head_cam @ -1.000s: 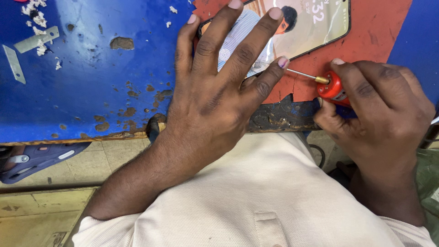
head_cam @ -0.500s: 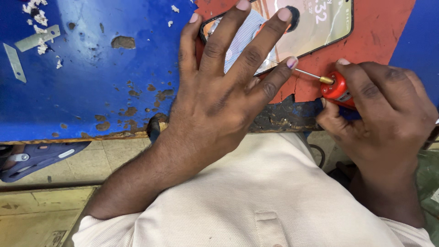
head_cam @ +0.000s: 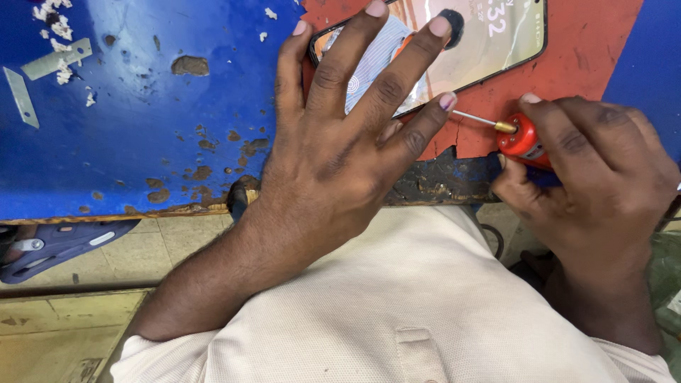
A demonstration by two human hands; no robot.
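I see my left hand [head_cam: 340, 163] lying flat with its fingers spread wide over the near end of a smartphone [head_cam: 454, 50], its grip open and pressing down rather than closed on anything. The phone lies screen-up and lit on a red mat [head_cam: 589, 57] at the far edge of the view, tilted a little, with a small dark round piece [head_cam: 452, 25] sitting on the glass just beside my middle fingertip. My right hand [head_cam: 589, 184] has its grip pinched around the red handle of a small precision screwdriver [head_cam: 521, 138]; the thin metal shaft points left, and its tip meets the lower edge of the phone right by my left little finger. The mat rests on a chipped blue tabletop [head_cam: 142, 128]. On the far left of it lie two loose blades [head_cam: 20, 96] and some white scraps [head_cam: 53, 21]. A dark plastic part [head_cam: 57, 245] sits below the tabletop edge at the left.
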